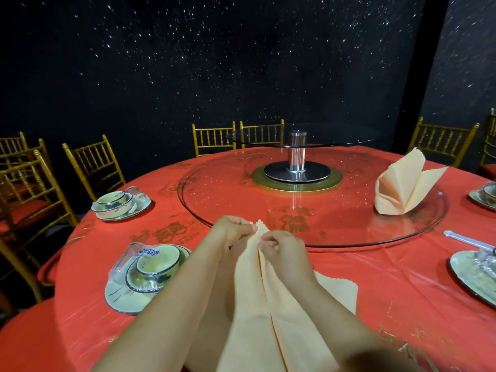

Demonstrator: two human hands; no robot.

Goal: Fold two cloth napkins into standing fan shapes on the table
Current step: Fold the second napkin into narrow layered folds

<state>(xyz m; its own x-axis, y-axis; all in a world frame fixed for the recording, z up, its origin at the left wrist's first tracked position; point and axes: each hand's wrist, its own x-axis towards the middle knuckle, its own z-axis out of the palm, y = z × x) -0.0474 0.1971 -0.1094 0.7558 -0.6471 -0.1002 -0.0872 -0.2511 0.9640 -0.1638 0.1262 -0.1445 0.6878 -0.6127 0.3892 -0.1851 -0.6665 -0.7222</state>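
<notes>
Your left hand [236, 233] and right hand [284, 249] both pinch the napkin [271, 304] at its far tip, over the surface [389, 291]. First fan [402, 183] stands on the glass turntable [349, 232]. Risk: an uneven pull slips the pleats, and the fan won't stand.

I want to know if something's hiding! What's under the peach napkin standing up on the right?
The standing napkin sits on the glass turntable, and the red tablecloth shows through the glass around it. Right beneath the cloth is covered and cannot be seen.

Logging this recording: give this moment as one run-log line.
phase: folding | left hand pinches peach napkin top | right hand pinches same top | folded napkin stands on glass turntable
</notes>
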